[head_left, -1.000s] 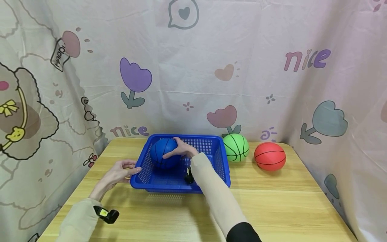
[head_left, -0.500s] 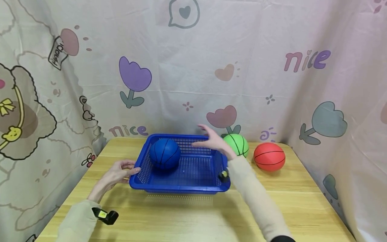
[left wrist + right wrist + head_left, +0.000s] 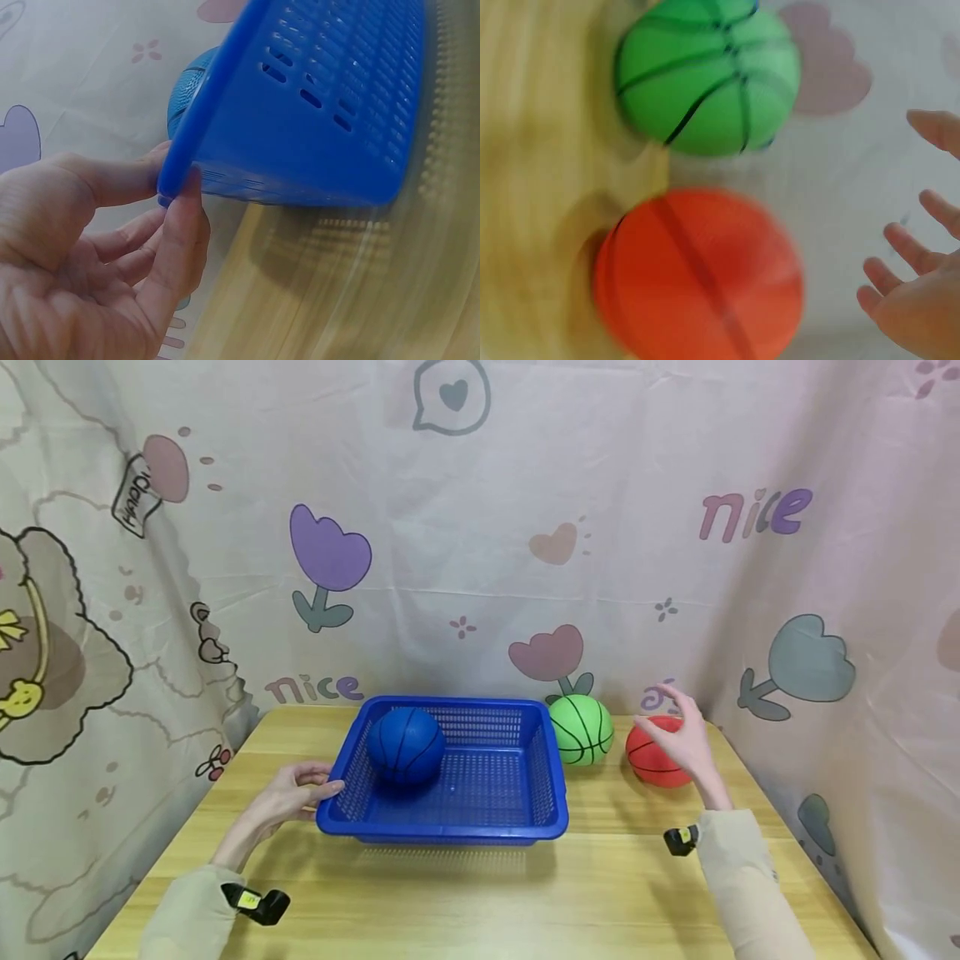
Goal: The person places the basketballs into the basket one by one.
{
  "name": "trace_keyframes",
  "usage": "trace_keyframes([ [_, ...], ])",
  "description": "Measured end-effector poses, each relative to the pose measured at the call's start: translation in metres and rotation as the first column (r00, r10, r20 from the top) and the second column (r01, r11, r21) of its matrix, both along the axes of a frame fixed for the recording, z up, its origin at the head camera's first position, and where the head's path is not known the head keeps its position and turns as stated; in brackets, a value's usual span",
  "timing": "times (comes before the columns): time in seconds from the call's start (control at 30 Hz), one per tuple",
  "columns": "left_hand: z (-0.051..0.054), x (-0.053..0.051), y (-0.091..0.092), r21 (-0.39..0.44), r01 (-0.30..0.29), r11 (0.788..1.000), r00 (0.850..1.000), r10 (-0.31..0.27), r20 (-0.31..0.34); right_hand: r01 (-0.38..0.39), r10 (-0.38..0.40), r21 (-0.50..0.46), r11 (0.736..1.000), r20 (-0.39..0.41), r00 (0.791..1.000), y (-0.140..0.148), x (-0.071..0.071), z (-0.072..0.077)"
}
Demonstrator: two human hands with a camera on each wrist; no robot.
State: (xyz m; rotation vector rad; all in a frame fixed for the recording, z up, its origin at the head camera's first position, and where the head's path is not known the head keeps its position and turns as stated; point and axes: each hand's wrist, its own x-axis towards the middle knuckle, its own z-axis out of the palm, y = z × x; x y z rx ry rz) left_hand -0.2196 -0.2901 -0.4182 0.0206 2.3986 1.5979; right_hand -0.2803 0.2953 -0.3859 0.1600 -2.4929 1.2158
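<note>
A blue plastic basket (image 3: 450, 828) with perforated walls sits on the table, and a blue ball (image 3: 406, 745) with basketball lines lies in its left part. At the basket's left rim, my left hand (image 3: 288, 793) pinches the edge between thumb and fingers, plain in the left wrist view. My right hand (image 3: 688, 739) is held over the red ball (image 3: 654, 760), fingers spread and nothing in them; in the right wrist view a gap shows between the hand and the ball. Between basket and red ball rests a green ball (image 3: 581, 731).
The wooden table (image 3: 450, 910) has its back edge against a printed cloth curtain (image 3: 450, 527), which also hangs along both sides. A small black camera (image 3: 258, 904) is worn on the left wrist, and another camera (image 3: 681, 840) on the right.
My right hand has let go of the blue ball in the basket and moved right, past the green ball, to above the red ball. The left hand stays on the basket rim.
</note>
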Motion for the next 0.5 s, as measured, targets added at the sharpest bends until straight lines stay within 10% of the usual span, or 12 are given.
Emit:
trace_keyframes([
  [0.5,0.000,0.001,-0.002,-0.036,0.001,0.999,1.000,-0.001,0.001,0.081,-0.099,0.123,0.989,0.146,0.984,0.030,-0.001,-0.031],
])
